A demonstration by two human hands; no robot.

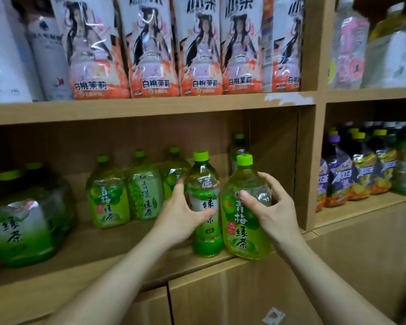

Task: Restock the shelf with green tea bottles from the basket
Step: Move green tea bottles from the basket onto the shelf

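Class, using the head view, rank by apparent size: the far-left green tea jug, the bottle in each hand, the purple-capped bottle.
Far-left jug
Bottle in right hand
Slimmer bottle in left hand
Purple-capped bottle, farther off, so unsure

I face light wooden shelving. The upper board runs across my view, with a chipped white patch on its front edge just beside the upright divider. Under it, the compartment's brown back panel sits in shade above the lower shelf board. Below that are two plain cabinet doors meeting at a narrow seam. Peach-labelled bottles on top catch bright glare; purple- and yellow-labelled bottles fill the right-hand compartment.
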